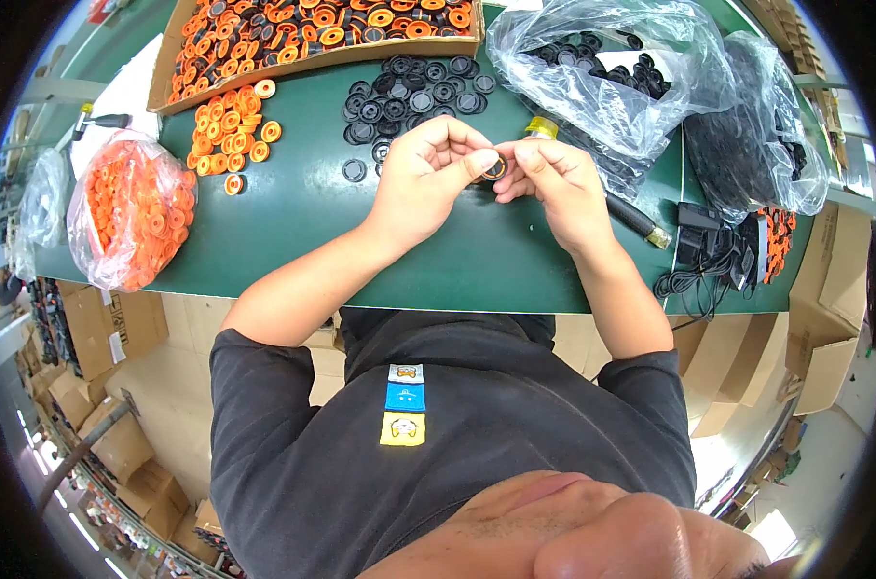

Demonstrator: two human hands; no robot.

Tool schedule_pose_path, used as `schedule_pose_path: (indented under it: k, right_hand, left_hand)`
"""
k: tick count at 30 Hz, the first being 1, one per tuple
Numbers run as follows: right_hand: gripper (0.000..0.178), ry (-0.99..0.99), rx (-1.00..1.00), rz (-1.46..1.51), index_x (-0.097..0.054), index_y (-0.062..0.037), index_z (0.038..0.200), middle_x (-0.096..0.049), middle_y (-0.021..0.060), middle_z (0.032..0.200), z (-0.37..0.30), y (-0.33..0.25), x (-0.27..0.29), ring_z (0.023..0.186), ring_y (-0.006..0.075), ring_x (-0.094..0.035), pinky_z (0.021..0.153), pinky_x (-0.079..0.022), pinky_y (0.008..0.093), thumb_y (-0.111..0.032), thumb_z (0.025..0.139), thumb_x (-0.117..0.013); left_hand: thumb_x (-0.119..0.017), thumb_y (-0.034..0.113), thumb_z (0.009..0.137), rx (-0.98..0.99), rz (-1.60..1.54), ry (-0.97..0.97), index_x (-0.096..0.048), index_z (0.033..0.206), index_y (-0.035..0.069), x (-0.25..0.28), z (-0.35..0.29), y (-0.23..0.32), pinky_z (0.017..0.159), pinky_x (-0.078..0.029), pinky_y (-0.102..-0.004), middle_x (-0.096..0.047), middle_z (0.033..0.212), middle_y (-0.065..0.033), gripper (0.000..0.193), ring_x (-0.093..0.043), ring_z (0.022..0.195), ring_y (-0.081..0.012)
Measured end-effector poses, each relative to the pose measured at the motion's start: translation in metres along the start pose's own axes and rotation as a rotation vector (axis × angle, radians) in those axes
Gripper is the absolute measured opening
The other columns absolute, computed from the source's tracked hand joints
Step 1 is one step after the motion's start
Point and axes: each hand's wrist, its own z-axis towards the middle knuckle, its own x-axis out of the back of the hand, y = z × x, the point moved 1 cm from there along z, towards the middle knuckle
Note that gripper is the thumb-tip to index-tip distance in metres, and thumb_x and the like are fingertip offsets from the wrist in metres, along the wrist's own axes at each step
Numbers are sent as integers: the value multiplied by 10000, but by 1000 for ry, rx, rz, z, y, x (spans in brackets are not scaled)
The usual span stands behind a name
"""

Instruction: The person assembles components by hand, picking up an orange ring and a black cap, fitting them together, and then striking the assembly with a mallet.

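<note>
Between my two hands, a small round black-and-orange piece (pixel 496 170) is held above the green table (pixel 332 253). Thumb and fingers of my left hand (pixel 426 181) pinch it from one side. My right hand (pixel 561 183) is closed on its other side, fingertips nearly meeting the left ones and partly covering the piece. Just beyond my hands lies a pile of black round discs (pixel 409 96). Farther left, loose orange round caps (pixel 228 130) with ring-shaped rims sit in a cluster.
A shallow cardboard box (pixel 428 46) of orange-and-black pieces stands at the back. On the left rests a clear bag of orange parts (pixel 134 217). Bags of black parts (pixel 602 72), a black tool handle (pixel 636 218) and coiled cables (pixel 705 270) occupy the right.
</note>
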Motion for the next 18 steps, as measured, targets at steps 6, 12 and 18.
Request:
schedule_pose_path:
  k: [6, 12, 18]
  right_hand:
    - [246, -36, 56, -101, -669, 60, 1141, -728, 110, 966, 0, 4, 4, 790, 142, -688, 728, -593, 284, -96, 954, -701]
    - [272, -6, 144, -48, -655, 65, 1159, -732, 116, 981, 4, 2, 6, 795, 136, -688, 732, -587, 273, -87, 941, -715]
    - [237, 62, 153, -334, -682, 17, 1142, -723, 92, 966, -1, -9, 8, 786, 141, -677, 716, -562, 273, -103, 939, -707]
  left_hand:
    - [-683, 93, 966, 43, 31, -39, -655, 1052, 0, 4, 1, 2, 821, -539, -263, -692, 971, -55, 130, -648, 880, -108]
    - [-661, 69, 972, 22, -19, -68, -644, 1178, -19, -3, 0, 8, 915, -530, -283, -695, 1067, -74, 225, -655, 980, -130]
    - [-637, 23, 964, 47, 63, -119, -633, 1198, -20, 1, 3, 4, 963, -524, -297, -677, 1128, -73, 238, -656, 1041, -141]
